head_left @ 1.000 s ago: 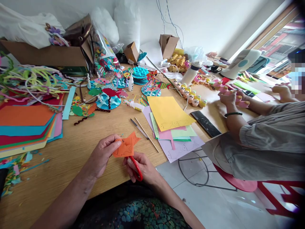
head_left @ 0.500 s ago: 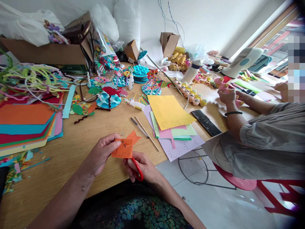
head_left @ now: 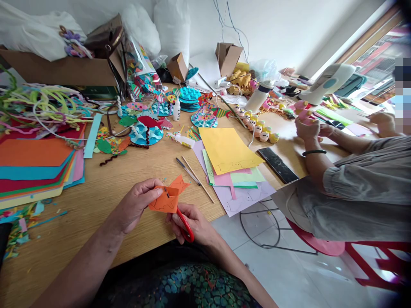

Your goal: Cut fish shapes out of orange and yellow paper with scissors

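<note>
Orange paper [head_left: 164, 202] with fish outlines drawn on it is pinched between the thumb and fingers of my left hand [head_left: 141, 201]. A cut fish-tail shape sticks up at its upper right. My right hand [head_left: 192, 222] is closed around red-handled scissors [head_left: 185, 226] at the paper's lower right edge. The paper and my fingers hide the scissor blades. Just beyond the paper, a pen [head_left: 188, 171] and a thin wooden stick [head_left: 199, 182] lie on the wooden table [head_left: 128, 171].
Sheets of yellow paper [head_left: 229, 147] and lilac paper [head_left: 247, 199] lie to the right, beside a black phone [head_left: 278, 165]. Coloured paper [head_left: 32, 153] is stacked at left, near paper scraps [head_left: 25, 226]. Fish crafts [head_left: 146, 132] stand behind. A co-worker's hands [head_left: 308, 128] hold pink pieces.
The orange paper shifts slightly left and its upper edge now curls more. My hands keep their holds. The co-worker's hands move a little.
</note>
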`<state>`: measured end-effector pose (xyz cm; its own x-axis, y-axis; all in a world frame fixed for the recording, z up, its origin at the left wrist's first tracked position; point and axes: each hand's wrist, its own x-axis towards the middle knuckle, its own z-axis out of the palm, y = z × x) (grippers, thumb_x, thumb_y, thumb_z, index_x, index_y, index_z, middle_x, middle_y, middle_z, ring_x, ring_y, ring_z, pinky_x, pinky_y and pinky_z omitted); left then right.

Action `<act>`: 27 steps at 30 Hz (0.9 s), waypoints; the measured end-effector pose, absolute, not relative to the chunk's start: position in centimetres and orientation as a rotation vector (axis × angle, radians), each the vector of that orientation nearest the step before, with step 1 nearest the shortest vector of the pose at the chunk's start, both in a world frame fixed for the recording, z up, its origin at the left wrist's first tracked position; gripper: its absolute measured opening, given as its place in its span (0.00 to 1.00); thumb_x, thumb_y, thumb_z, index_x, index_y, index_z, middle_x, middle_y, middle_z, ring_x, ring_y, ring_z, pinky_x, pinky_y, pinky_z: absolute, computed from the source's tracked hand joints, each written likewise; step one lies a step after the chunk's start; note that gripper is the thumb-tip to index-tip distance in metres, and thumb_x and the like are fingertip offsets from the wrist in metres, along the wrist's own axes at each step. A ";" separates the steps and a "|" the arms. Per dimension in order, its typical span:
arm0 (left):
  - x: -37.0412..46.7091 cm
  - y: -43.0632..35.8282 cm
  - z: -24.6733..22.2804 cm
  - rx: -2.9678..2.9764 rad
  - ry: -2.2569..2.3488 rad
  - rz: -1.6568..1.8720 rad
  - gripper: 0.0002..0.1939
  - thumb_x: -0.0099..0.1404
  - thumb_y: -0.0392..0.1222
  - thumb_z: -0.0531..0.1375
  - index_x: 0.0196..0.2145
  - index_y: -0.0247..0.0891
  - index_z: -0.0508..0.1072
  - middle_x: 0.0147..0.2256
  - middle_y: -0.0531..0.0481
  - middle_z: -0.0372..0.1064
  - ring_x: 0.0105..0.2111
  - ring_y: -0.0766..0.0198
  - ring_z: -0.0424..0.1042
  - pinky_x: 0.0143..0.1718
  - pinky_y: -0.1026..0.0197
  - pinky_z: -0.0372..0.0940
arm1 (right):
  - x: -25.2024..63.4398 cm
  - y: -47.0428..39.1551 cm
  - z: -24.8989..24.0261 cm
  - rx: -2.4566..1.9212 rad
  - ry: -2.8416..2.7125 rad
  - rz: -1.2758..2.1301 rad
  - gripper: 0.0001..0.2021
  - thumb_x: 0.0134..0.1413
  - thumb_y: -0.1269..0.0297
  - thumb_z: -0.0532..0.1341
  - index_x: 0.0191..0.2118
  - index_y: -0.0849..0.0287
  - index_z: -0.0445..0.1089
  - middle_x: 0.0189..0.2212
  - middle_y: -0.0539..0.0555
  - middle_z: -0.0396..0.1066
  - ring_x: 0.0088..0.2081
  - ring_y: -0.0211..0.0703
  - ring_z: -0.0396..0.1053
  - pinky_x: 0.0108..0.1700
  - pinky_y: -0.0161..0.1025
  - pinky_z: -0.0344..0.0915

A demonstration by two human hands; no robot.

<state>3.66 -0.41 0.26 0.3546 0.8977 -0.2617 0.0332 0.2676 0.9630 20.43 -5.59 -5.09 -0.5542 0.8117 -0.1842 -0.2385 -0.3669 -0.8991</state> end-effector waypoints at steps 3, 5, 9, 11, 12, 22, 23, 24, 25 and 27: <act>3.4 -0.4 0.3 1.172 1.025 0.755 0.09 0.53 0.45 0.59 0.21 0.38 0.66 0.20 0.57 0.59 0.22 0.68 0.55 0.25 0.65 0.53 | 20.4 -5.6 -4.9 -0.839 -1.164 1.981 0.23 0.52 0.44 0.59 0.36 0.64 0.69 0.15 0.43 0.61 0.14 0.29 0.58 0.16 0.27 0.50; 3.4 -0.3 0.4 1.187 1.021 0.755 0.09 0.54 0.44 0.58 0.20 0.38 0.66 0.20 0.57 0.59 0.22 0.68 0.55 0.24 0.64 0.53 | 20.4 -5.5 -4.7 -0.853 -1.169 1.985 0.23 0.52 0.44 0.59 0.36 0.64 0.69 0.14 0.43 0.61 0.14 0.29 0.58 0.16 0.27 0.50; 3.2 -0.3 0.5 1.204 1.018 0.745 0.09 0.53 0.44 0.59 0.20 0.38 0.68 0.19 0.55 0.60 0.22 0.67 0.56 0.24 0.64 0.54 | 20.4 -5.6 -4.5 -0.896 -1.174 1.980 0.23 0.51 0.43 0.59 0.34 0.63 0.68 0.14 0.43 0.60 0.14 0.29 0.58 0.15 0.27 0.50; 3.0 -0.2 0.6 1.214 1.011 0.725 0.09 0.53 0.45 0.59 0.20 0.39 0.68 0.20 0.55 0.61 0.22 0.66 0.57 0.24 0.65 0.54 | 20.4 -5.6 -4.3 -0.919 -1.185 1.973 0.23 0.51 0.43 0.59 0.32 0.63 0.67 0.15 0.43 0.60 0.13 0.28 0.57 0.15 0.27 0.50; 2.9 -0.1 0.6 1.222 1.006 0.710 0.10 0.53 0.45 0.59 0.20 0.39 0.69 0.20 0.55 0.61 0.22 0.66 0.57 0.24 0.65 0.55 | 20.4 -5.6 -4.2 -0.929 -1.190 1.971 0.23 0.51 0.43 0.59 0.32 0.63 0.66 0.15 0.43 0.60 0.13 0.28 0.57 0.15 0.27 0.50; 2.2 0.7 0.8 1.196 0.973 0.626 0.10 0.54 0.45 0.62 0.20 0.38 0.71 0.19 0.54 0.62 0.21 0.67 0.58 0.22 0.66 0.55 | 20.6 -5.7 -4.1 -0.986 -1.267 1.885 0.21 0.54 0.45 0.58 0.29 0.62 0.65 0.15 0.44 0.59 0.14 0.29 0.58 0.15 0.27 0.50; 2.4 0.6 0.9 1.164 0.975 0.653 0.10 0.54 0.45 0.62 0.21 0.38 0.71 0.19 0.55 0.63 0.21 0.67 0.58 0.22 0.66 0.55 | 20.5 -5.6 -4.3 -0.978 -1.250 1.889 0.21 0.54 0.45 0.58 0.29 0.63 0.65 0.15 0.44 0.59 0.14 0.29 0.58 0.15 0.27 0.50; 2.5 0.4 0.8 1.123 0.979 0.690 0.10 0.55 0.46 0.62 0.22 0.37 0.71 0.20 0.55 0.63 0.21 0.68 0.59 0.23 0.67 0.56 | 20.4 -5.6 -4.4 -0.966 -1.227 1.893 0.21 0.54 0.45 0.58 0.30 0.63 0.66 0.15 0.44 0.59 0.14 0.29 0.58 0.15 0.27 0.50; 2.7 0.1 0.8 1.074 0.982 0.737 0.10 0.55 0.46 0.62 0.23 0.37 0.71 0.20 0.55 0.64 0.22 0.68 0.60 0.24 0.67 0.56 | 20.3 -5.6 -4.5 -0.954 -1.201 1.896 0.21 0.53 0.46 0.58 0.32 0.63 0.67 0.15 0.43 0.60 0.14 0.29 0.58 0.15 0.27 0.50; 3.2 -0.5 0.5 0.956 0.989 0.846 0.09 0.54 0.45 0.63 0.25 0.37 0.72 0.22 0.55 0.65 0.23 0.68 0.61 0.25 0.67 0.58 | 19.8 -5.4 -4.6 -0.933 -1.151 1.906 0.20 0.53 0.47 0.59 0.35 0.64 0.69 0.14 0.43 0.60 0.13 0.30 0.58 0.15 0.27 0.50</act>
<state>3.20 -0.48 0.47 0.3219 0.9020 -0.2878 -0.1446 0.3472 0.9266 19.82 -5.44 -4.59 -0.4858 0.8470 -0.2160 -0.2034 -0.3498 -0.9145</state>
